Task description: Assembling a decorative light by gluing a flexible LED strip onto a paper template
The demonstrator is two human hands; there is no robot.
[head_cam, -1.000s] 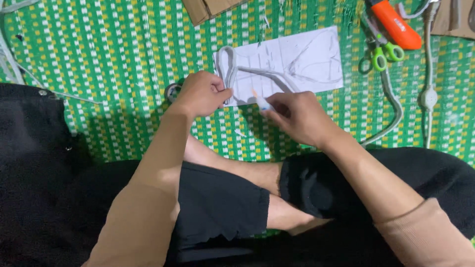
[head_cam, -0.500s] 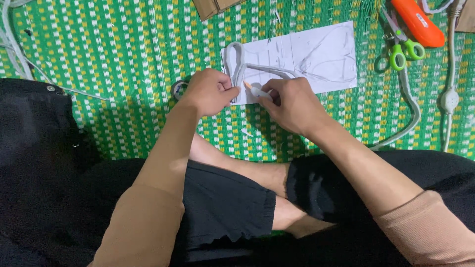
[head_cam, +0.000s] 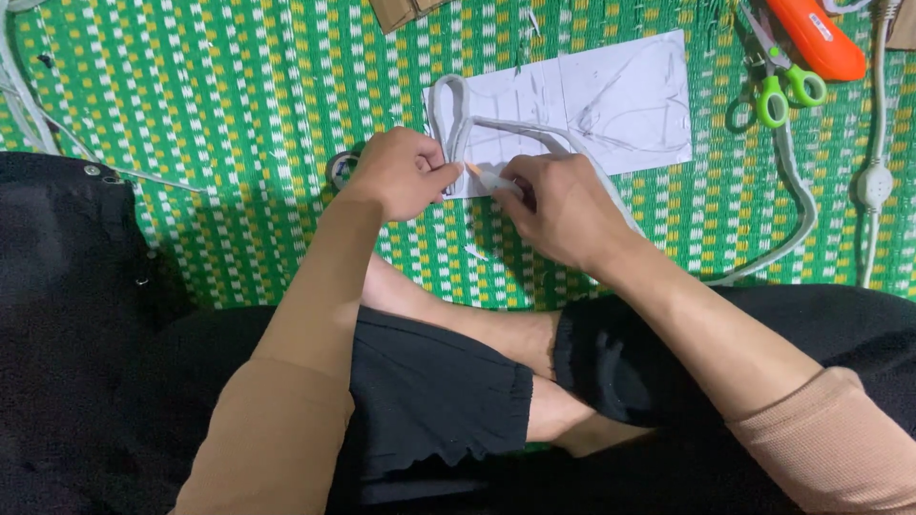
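Observation:
A white paper sheet (head_cam: 611, 100) with pencil lines lies on the green woven mat (head_cam: 239, 105). A grey-white flexible strip (head_cam: 458, 119) loops over the sheet's left end and runs off to the right. My left hand (head_cam: 401, 172) pinches the strip at the sheet's lower left corner. My right hand (head_cam: 563, 205) holds a small white pen-like tool (head_cam: 489, 177), its orange tip touching the strip beside my left fingers. A small tape roll (head_cam: 342, 168) peeks out behind my left hand.
Green-handled scissors (head_cam: 778, 86) and an orange tool (head_cam: 811, 38) lie at the top right. A white cable with an inline switch (head_cam: 874, 181) runs down the right edge. Cardboard (head_cam: 401, 11) sits at the top. My crossed legs in black shorts (head_cam: 429, 401) fill the foreground.
My right hand has moved left to meet my left hand, bringing the tool's tip onto the strip. The view has shifted slightly.

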